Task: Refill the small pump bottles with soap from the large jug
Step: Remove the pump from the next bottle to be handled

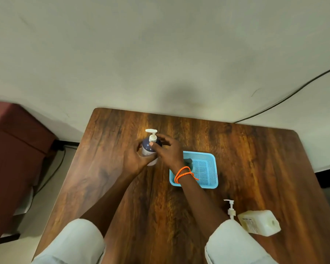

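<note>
A small dark-blue pump bottle (148,148) with a white pump head stands upright on the wooden table (246,159), toward the far middle. My left hand (134,159) wraps around its body from the left. My right hand (169,149) has its fingers at the collar under the pump head. The large whitish jug (259,222) stands at the near right, with a loose white pump (231,209) beside it. A dark bottle (189,162) sits in the blue basket (210,171), partly hidden by my right wrist.
The table stands against a pale wall. A dark red box (17,149) sits on the floor to the left, with cables near it. A black cable (293,93) runs along the wall at the right.
</note>
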